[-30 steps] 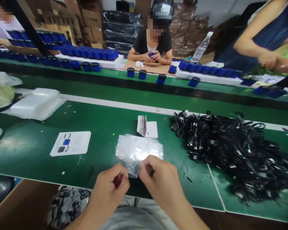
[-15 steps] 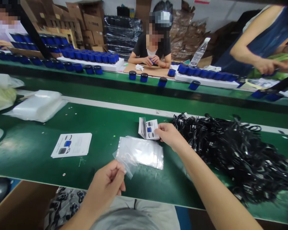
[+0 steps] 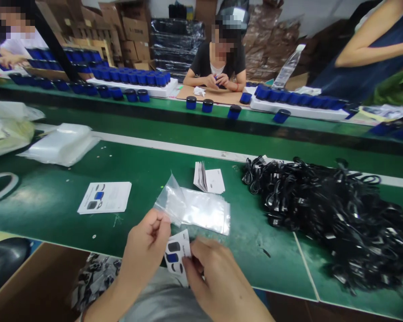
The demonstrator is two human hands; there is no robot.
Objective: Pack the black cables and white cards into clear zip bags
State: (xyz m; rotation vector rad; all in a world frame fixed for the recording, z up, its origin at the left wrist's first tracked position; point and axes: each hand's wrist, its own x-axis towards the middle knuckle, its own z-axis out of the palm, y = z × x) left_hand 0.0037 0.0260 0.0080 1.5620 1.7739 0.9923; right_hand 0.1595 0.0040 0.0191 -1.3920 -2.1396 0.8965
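Over there, between two white trays of blue-and-black units, a co-worker in a dark top bends over a cardboard sheet. A clear bottle rises behind the right-hand tray; farther back stand brown cartons and a stack, perhaps of boxes, in dark wrap.

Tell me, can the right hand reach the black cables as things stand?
Probably yes: the cables lie uncovered to its right, with open table between. The right hand holds a card, though, which it might need to set down first.
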